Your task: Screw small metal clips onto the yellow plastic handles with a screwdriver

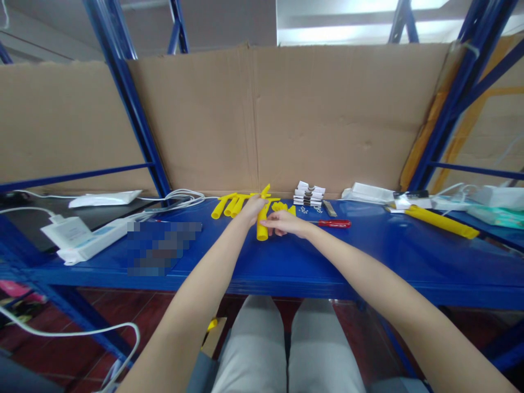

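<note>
Over the blue shelf, a yellow plastic tube piece (pixel 262 229) with a crosswise top points its round open end toward me. My left hand (pixel 254 206) is closed around its upper part; the fingertips are partly hidden. From the right, my right hand (pixel 283 222) pinches the tube's side with thumb and fingers. Several similar yellow tube pieces (pixel 220 208) lie just left of my left hand. More yellow pieces (pixel 280 207) lie behind my right hand. A screwdriver (pixel 334 224) with a red handle rests to the right of it.
A stack of white parts (pixel 309 195), small silver bits (pixel 303 209) and a grey strip (pixel 328 208) sit at the back. White cables (pixel 184 197) and a power strip (pixel 96 240) lie left. A long yellow object (pixel 444 222) lies right. Cardboard (pixel 327 109) walls the back.
</note>
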Motion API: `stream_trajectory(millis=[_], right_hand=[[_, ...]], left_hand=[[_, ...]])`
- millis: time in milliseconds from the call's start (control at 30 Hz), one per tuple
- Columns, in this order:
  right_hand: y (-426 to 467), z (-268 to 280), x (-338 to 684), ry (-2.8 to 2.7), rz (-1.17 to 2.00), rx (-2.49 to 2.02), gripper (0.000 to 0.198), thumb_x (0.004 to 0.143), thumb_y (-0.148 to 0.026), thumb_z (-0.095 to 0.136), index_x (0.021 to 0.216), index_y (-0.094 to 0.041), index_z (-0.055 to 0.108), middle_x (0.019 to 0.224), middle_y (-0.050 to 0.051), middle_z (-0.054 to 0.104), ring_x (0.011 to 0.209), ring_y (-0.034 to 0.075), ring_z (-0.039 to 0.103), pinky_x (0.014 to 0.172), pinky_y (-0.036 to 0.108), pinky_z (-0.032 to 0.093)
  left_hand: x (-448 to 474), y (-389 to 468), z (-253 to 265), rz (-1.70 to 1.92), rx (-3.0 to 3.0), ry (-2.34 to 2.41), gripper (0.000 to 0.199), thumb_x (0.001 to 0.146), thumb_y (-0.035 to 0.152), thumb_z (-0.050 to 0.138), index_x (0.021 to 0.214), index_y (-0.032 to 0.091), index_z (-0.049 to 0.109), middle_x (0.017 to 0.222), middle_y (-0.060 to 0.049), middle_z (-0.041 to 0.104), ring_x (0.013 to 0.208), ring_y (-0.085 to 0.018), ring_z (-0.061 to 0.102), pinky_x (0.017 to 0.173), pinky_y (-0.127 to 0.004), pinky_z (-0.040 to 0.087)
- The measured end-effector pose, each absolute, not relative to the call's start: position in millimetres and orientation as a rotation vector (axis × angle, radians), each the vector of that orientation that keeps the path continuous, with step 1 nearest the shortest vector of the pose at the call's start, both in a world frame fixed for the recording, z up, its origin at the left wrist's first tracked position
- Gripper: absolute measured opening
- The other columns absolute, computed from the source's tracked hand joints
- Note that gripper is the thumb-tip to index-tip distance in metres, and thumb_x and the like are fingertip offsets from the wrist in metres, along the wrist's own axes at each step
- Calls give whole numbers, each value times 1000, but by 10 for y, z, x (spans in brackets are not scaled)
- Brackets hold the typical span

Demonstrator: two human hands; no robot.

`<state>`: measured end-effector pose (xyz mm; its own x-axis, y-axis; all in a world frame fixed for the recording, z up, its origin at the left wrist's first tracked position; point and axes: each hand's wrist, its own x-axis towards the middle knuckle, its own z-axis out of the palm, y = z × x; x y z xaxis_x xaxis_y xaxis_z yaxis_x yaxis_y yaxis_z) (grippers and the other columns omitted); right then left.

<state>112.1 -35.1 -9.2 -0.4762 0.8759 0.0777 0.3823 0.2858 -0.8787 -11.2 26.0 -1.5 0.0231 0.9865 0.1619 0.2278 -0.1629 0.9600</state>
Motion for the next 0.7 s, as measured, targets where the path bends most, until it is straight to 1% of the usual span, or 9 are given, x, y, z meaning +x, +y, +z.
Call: stream_trajectory(millis=[133,267,333,400,500,567,700], right_hand=[[-338,-112,1107,-1941,1217,-1104,23,80,-29,62,64,-13,58,56,1,63,40,4,41,38,16,28],[-263,-143,1113,-1828,1241,-1069,18,83,-22,55,67,-13,58,56,1,64,40,4,43,38,16,28],[-231,-141,1139,-1750,1196,-1078,15,82,-21,54,68,-14,57,52,-1,62,39,4,41,38,16,28],[-210,-126,1177,-1710,1127,-1101,14,81,-19,55,67,-15,56,49,-3,58,38,4,40,37,17,28],[-191,-99,1231,-1708,1062,-1140,17,80,-20,57,64,-15,56,46,-3,55,37,4,38,36,18,28],[-177,-82,1253,-1690,1055,-1153,20,80,-21,56,60,-15,55,46,-3,54,37,4,38,36,17,28],[-131,-53,1295,-1640,1028,-1142,22,80,-16,53,57,-15,53,45,-3,53,36,3,37,36,17,26]], left_hand=[[-83,185,55,1197,1352,1142,33,77,1,44,104,15,57,90,-6,66,74,-13,62,73,-26,50],[-57,96,105,1183,1291,1018,33,80,2,44,109,16,54,85,-5,65,70,-11,62,70,-24,50],[-52,66,100,1122,1353,1029,23,81,6,46,100,14,57,75,-4,63,63,-11,60,64,-23,48],[-51,43,82,1030,1476,1062,11,82,13,49,86,13,59,65,-2,60,54,-11,56,56,-23,45],[-40,9,56,969,1665,1130,12,81,21,55,74,12,61,59,0,58,50,-9,52,49,-21,38],[-26,-7,52,1034,1694,1168,10,79,20,57,73,12,60,59,0,58,50,-8,52,48,-19,37],[-62,53,75,1180,1543,1257,7,81,18,54,83,13,58,60,0,58,48,-10,54,49,-21,41]])
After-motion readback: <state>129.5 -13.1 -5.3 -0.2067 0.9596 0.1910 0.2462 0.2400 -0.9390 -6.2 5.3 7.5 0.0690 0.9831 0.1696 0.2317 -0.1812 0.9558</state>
